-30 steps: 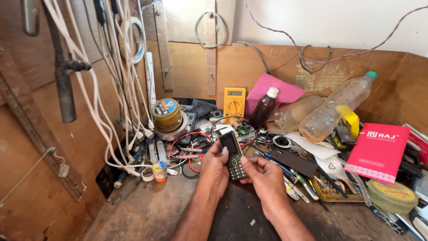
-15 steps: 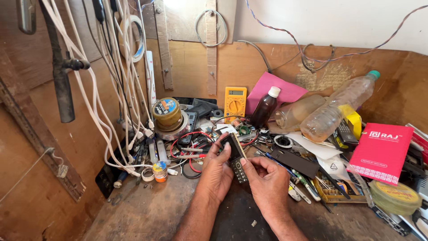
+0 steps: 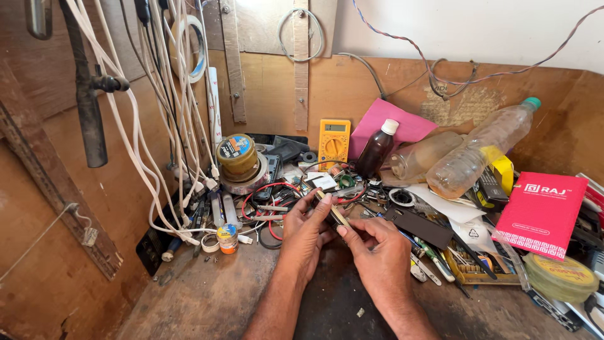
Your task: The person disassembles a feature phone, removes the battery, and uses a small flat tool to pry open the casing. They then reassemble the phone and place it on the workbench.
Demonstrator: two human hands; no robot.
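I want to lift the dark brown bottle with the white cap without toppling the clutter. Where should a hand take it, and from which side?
Grip the dark brown bottle around its upper body just under the white cap, coming from above and the front. It stands roughly upright, leaning slightly, with the pink sheet behind, a clear bottle to one side and the yellow multimeter to the other.

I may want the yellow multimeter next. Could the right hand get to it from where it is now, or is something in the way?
Probably yes, but not yet: the right hand and left hand both grip the small phone. The yellow multimeter leans against the back board, with loose wires and small parts lying low between, so reaching over them looks possible.
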